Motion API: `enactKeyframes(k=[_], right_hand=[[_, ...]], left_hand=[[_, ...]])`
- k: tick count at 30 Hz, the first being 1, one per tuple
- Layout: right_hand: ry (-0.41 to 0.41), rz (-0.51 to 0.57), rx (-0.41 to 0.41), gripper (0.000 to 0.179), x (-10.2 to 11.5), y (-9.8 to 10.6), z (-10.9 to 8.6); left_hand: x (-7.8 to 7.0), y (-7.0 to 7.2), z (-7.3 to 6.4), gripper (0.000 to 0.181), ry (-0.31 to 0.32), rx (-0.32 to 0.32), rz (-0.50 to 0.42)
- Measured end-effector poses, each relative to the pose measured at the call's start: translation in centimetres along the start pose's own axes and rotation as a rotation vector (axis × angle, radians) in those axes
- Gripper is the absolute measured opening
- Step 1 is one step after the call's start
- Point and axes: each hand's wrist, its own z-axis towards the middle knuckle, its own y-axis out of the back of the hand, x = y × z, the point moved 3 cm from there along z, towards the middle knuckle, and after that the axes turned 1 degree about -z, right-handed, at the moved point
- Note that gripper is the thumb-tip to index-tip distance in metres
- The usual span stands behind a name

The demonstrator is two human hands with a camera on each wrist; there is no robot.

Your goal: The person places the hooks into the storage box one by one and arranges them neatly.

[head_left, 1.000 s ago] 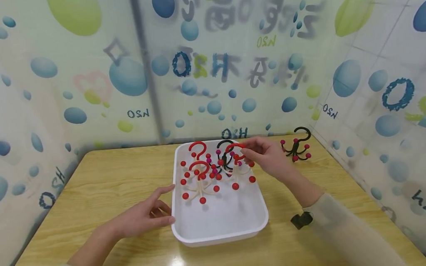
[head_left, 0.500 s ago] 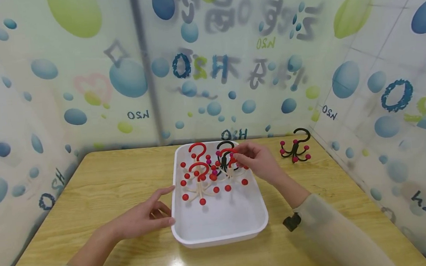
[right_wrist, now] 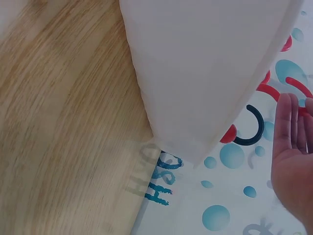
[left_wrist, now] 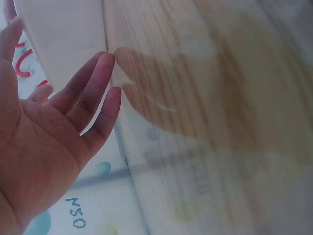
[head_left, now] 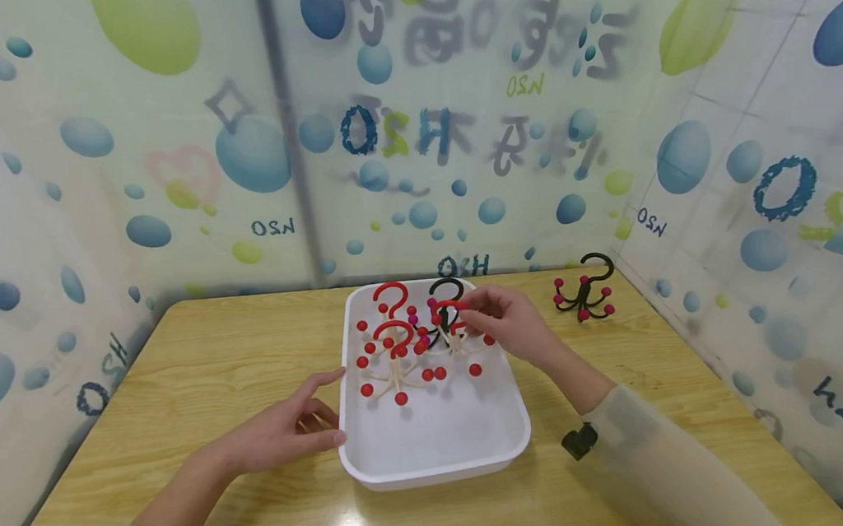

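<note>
A white plastic tray (head_left: 436, 448) stands on the table. My left hand (head_left: 279, 431) rests at its left side, thumb and index fingertip at the rim, the other fingers loosely bent in the left wrist view. My right hand (head_left: 511, 322) pinches the red hook of an octopus-shaped hanger (head_left: 445, 303), whose cream arms end in red balls, over the tray's right half. To its left are a front red-and-cream hanger (head_left: 396, 368) and another such hanger (head_left: 399, 296) behind. A black hanger (head_left: 447, 282) with magenta balls is partly hidden behind the held one.
Another black hanger (head_left: 583, 291) with magenta balls lies on the wooden table (head_left: 235, 344) at the back right, outside the tray. Walls covered in printed blue and green bubbles close off the back (head_left: 418, 214) and the sides.
My right hand has shifted left with the red-and-cream hanger, and the hanger has turned so its red balls sit differently. My left hand has stayed at the tray's rim.
</note>
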Motion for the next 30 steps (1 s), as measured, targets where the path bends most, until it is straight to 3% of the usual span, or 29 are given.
enactKeyframes(k=[16,30], right_hand=[[-0.056,0.007,0.08,0.025,-1.2,-0.1,-0.2],[-0.056,-0.078,0.087,0.029,-2.3,0.8,0.0]], left_hand=[[-0.1,0.0,-0.1,0.091,0.007,0.006,-0.003],[0.0,0.0,0.0,0.092,0.005,0.004,0.008]])
